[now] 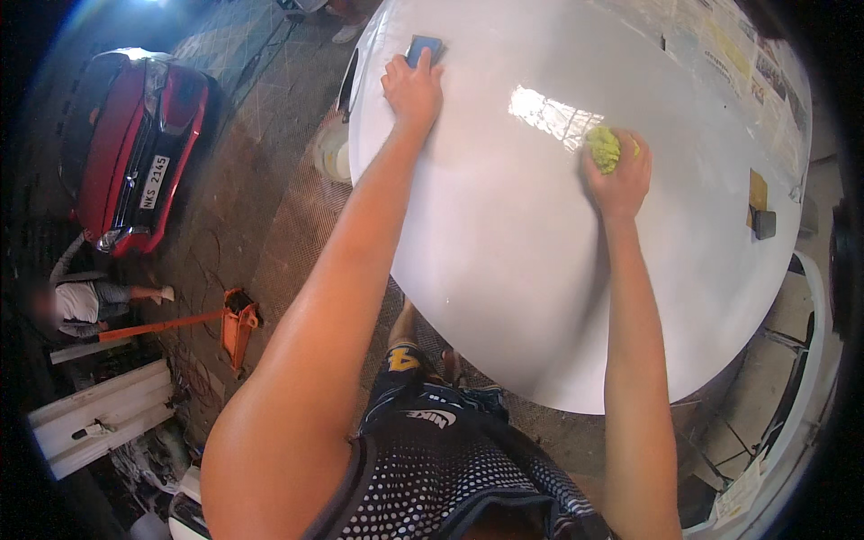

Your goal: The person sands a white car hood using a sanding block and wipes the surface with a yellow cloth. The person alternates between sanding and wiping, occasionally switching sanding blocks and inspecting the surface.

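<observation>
A blue block (427,45) is gripped by the left hand (415,90) near the far left edge of a broad, glossy white panel (495,261); one finger is laid along its top. A bumpy yellow-green wad (604,149) is clasped in the right hand (623,180), farther right on the same panel; whether it is cloth or sponge cannot be told. The hands are held well apart, and both arms are stretched out over the panel. A bright reflection is caught by the surface just beside the wad. Near the panel's right edge, a small dark block (764,225) is set beside a tan sheet (758,191). The far right part is covered by newspaper (720,56). On the left, a red car (121,157) is parked, an orange floor jack (238,328) is placed on the ground, and another person (81,301) is seen near both.
</observation>
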`<control>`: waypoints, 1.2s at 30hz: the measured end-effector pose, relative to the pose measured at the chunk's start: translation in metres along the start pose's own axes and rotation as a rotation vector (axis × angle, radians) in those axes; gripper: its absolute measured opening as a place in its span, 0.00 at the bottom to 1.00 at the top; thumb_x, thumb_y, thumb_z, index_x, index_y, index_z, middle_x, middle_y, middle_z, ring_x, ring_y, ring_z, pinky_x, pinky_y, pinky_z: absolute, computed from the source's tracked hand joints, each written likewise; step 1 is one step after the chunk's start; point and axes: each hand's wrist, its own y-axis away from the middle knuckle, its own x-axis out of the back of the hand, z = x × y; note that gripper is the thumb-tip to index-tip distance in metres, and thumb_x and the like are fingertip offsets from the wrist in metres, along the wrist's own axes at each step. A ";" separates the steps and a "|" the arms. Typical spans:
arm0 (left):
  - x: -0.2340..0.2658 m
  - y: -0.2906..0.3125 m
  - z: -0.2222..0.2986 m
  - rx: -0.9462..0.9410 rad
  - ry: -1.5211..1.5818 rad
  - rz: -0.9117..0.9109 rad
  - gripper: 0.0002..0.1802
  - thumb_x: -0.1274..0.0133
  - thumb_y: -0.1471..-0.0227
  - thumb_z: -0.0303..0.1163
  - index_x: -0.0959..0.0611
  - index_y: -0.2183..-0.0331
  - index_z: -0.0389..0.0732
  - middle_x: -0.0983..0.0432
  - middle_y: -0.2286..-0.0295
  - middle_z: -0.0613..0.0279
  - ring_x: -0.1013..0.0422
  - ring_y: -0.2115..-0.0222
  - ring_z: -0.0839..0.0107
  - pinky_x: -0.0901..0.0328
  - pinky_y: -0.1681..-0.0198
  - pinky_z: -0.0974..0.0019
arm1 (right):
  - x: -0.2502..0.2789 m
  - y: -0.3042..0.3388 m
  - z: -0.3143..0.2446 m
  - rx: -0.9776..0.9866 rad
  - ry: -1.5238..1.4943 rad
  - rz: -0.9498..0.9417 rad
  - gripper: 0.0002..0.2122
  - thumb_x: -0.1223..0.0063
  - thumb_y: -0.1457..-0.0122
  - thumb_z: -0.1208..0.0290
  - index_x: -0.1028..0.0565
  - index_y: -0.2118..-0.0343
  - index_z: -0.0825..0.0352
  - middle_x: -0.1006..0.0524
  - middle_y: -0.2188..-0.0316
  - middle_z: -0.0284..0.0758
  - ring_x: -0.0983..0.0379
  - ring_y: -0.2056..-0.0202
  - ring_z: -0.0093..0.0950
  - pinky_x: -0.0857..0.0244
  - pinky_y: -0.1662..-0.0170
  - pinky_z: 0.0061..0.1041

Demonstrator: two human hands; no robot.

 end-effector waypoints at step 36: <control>0.062 0.110 0.000 -0.163 0.216 -0.077 0.18 0.43 0.44 0.34 0.15 0.51 0.52 0.26 0.64 0.50 0.32 0.63 0.51 0.39 0.61 0.47 | 0.003 0.000 0.003 0.054 -0.018 0.033 0.26 0.28 0.54 0.57 0.26 0.52 0.56 0.27 0.51 0.35 0.29 0.52 0.40 0.35 0.48 0.42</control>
